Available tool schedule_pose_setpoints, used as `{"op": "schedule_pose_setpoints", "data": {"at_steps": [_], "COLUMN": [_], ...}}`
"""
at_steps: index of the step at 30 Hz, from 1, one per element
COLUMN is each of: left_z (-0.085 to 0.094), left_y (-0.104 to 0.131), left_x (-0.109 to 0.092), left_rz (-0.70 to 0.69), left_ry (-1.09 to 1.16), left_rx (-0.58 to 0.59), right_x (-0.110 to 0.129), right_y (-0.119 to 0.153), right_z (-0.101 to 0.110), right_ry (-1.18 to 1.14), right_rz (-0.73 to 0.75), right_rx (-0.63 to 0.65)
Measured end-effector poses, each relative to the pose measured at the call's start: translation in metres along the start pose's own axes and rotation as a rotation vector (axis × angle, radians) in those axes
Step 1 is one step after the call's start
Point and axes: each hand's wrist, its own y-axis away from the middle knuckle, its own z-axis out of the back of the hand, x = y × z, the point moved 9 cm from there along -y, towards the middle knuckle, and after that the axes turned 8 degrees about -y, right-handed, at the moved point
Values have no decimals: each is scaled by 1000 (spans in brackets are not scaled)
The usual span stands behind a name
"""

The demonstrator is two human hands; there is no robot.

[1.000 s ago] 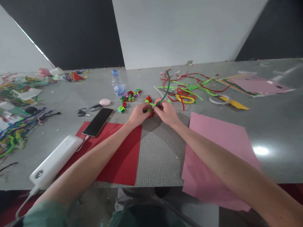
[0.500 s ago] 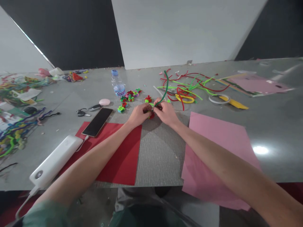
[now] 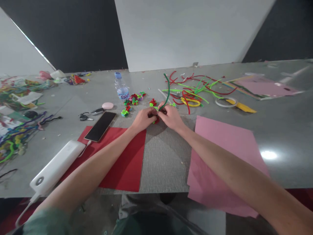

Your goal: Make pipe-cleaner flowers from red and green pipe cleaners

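Note:
My left hand [image 3: 144, 119] is closed, its thumb and fingers pinching a small red and green pipe-cleaner flower [image 3: 156, 120] that peeks out beneath the fingertips. Against it, my right hand [image 3: 171, 117] pinches a dark green pipe cleaner [image 3: 168, 91], whose free end rises in a curve above the fingers. Where the two meet is mostly hidden by the fingertips. Just beyond my hands lies a red and green flower [image 3: 153, 102]. To the left, several finished-looking small flowers [image 3: 134, 99] in red, green and pink sit in a cluster.
Loose red and green pipe cleaners [image 3: 195, 88] lie behind on the right, near a tape roll [image 3: 226, 102]. A water bottle [image 3: 121, 87], scissors [image 3: 86, 117], a phone [image 3: 100, 126] and a white power bank [image 3: 57, 166] stand or lie left. Red paper [image 3: 124, 163] and pink paper [image 3: 225, 140] flank the middle.
The free end of the dark green pipe cleaner has swung to the left and sits a little lower. Both hands stay nearly in place.

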Motion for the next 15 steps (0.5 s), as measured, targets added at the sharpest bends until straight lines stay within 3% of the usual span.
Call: {"op": "schedule_pose_setpoints", "data": {"at_steps": [15], "left_z": [3], "left_y": [0], "left_x": [1], "left_rz": [41], "left_ry": [-57], "left_rx": [-16], "right_x": [-1], "right_y": [0], "right_z": [-4], "right_ry": [-1], "right_rz": [-11], "right_rx": [29]}}
